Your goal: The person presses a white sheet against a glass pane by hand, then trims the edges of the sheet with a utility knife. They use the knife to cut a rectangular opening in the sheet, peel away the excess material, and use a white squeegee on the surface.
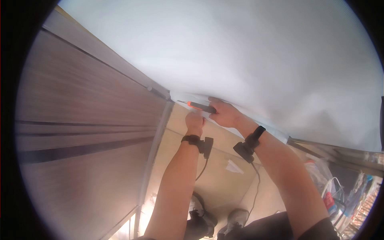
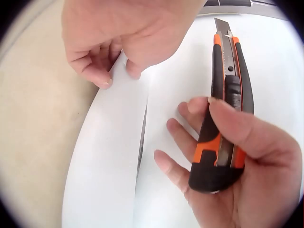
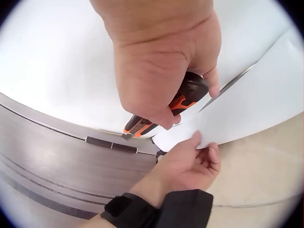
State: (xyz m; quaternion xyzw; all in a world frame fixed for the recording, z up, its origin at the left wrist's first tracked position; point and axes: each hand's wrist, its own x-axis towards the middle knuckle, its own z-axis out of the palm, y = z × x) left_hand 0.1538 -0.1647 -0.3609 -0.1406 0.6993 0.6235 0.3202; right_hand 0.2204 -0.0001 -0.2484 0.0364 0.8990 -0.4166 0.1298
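Observation:
A black and orange utility knife lies in my right hand, its blade extended from the tip. The thumb presses along its handle while some of the other fingers spread over the white sheet. My left hand pinches the edge of a long white strip between thumb and fingers. A dark slit runs between this strip and the rest of the sheet. In the right wrist view the blade points toward the hinged panel side, just above the left hand.
A brown-grey panel door with dark stripes stands on the left, with a hinge along its edge. Beige floor tiles hold a white scrap near my shoes. Plastic bags and a metal rack are at the right.

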